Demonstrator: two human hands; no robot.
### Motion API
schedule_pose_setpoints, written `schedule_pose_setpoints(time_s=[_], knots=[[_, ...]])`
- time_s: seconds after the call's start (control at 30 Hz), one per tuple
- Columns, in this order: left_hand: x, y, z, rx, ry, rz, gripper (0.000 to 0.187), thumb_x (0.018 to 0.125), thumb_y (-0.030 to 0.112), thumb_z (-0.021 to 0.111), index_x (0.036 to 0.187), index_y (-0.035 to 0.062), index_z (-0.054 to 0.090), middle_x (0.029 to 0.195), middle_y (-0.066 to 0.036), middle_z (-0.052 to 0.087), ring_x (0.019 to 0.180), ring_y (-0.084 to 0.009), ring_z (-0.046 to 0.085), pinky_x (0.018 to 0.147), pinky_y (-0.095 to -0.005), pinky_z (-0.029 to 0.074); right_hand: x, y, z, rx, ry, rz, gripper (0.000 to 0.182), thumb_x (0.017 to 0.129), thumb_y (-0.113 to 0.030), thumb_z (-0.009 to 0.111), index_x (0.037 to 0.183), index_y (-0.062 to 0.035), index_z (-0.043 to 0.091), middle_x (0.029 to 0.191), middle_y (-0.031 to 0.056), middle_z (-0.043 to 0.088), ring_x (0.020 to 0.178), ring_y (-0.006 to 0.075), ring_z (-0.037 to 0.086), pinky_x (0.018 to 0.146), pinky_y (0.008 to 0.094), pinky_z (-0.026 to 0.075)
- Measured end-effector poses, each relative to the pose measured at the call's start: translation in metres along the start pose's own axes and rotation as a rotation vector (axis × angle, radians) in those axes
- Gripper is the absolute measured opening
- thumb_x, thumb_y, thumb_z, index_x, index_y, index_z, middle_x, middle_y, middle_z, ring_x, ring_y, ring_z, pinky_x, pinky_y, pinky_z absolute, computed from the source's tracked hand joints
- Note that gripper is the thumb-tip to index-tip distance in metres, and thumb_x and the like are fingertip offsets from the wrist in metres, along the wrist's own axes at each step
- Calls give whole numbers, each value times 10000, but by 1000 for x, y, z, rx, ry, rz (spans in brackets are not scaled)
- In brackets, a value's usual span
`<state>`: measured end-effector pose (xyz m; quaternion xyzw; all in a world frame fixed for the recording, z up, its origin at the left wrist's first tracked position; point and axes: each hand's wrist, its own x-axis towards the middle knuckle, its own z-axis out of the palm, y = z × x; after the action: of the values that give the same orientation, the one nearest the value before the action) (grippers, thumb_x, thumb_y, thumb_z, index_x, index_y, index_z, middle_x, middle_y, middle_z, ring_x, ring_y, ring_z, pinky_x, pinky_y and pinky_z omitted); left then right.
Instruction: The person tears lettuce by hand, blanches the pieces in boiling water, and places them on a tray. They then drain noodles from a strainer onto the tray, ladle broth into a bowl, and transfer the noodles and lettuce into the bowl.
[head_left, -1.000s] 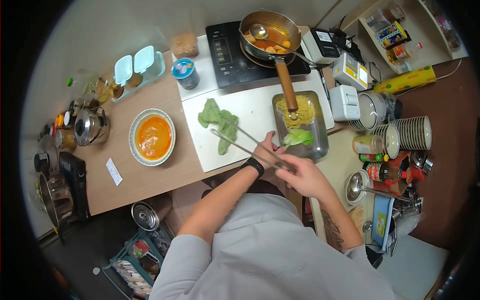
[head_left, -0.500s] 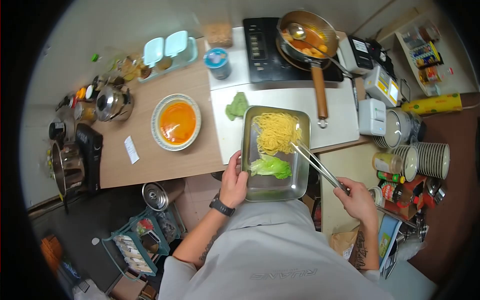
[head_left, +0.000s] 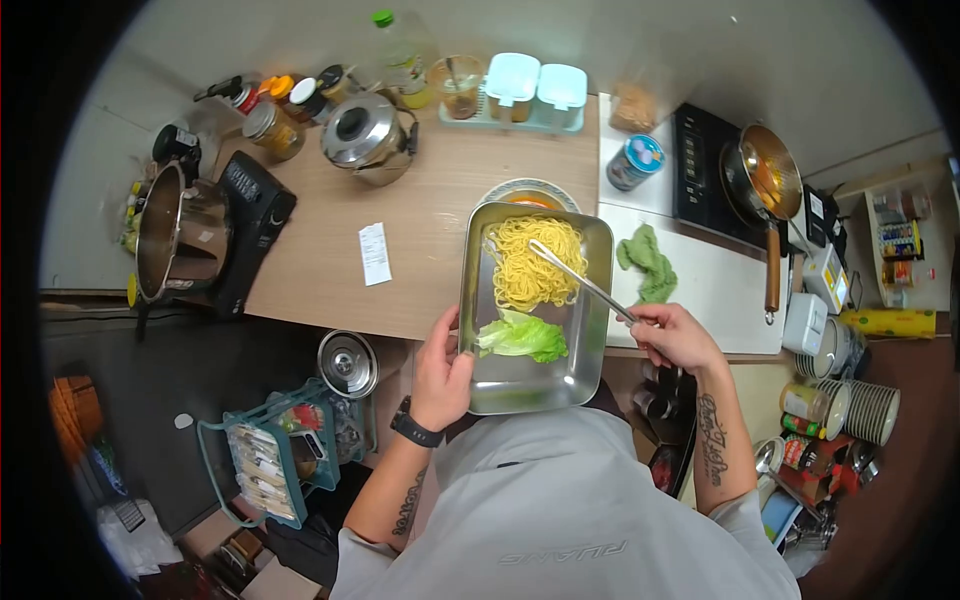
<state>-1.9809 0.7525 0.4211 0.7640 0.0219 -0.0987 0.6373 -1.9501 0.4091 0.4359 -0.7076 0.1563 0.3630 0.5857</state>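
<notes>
My left hand [head_left: 445,372] grips the left side of a rectangular metal tray [head_left: 520,392], thumb over the rim. A heap of yellow noodles [head_left: 530,270] fills the tray's far part, and a green lettuce leaf [head_left: 522,337] lies nearer to me. My right hand [head_left: 672,335] is closed around metal tongs [head_left: 590,285], whose tips rest on the noodles. Just beyond the tray, a patterned bowl [head_left: 490,192] with orange-red soup is mostly hidden by it. A crumpled green cloth [head_left: 648,262] lies to the right on the white surface.
A pan [head_left: 770,165] with orange food sits on the black induction cooker [head_left: 697,165] at the right. A metal kettle [head_left: 365,140], a receipt [head_left: 375,254] and lidded containers [head_left: 513,80] stand or lie on the wooden counter. At far left is a large pot [head_left: 185,235].
My view and body have turned left, and the tray has moved from the white board to in front of the soup bowl. The tong tips have shifted further over the noodles.
</notes>
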Motion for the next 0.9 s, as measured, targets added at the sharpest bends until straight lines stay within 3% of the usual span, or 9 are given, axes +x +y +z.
schedule_pose_setpoints(time_s=[0.23,0.4,0.9], knots=[[16,-3,-43,48,48,-6,549,817,5,451,1363,-46,425,1227,-213,574,963,-231,652,806,-316,534,57,-47,19,-240,-19,-94,195,880,-129,621,1020,-19,700,667,0,577,490,64,480,457,219,391],[22,1,-49,36,152,-46,548,817,4,457,1362,-42,427,1209,-202,584,962,-219,650,817,-309,526,80,-63,10,-198,-138,-179,177,903,-110,602,1015,-21,705,665,-3,573,493,55,479,451,207,386],[15,1,-56,-77,389,-94,561,817,-25,435,1376,-52,403,1201,-116,547,984,-141,583,873,-263,472,66,-119,-44,-438,-114,-251,191,881,-113,611,1016,-16,704,663,-18,589,502,38,466,468,207,378]])
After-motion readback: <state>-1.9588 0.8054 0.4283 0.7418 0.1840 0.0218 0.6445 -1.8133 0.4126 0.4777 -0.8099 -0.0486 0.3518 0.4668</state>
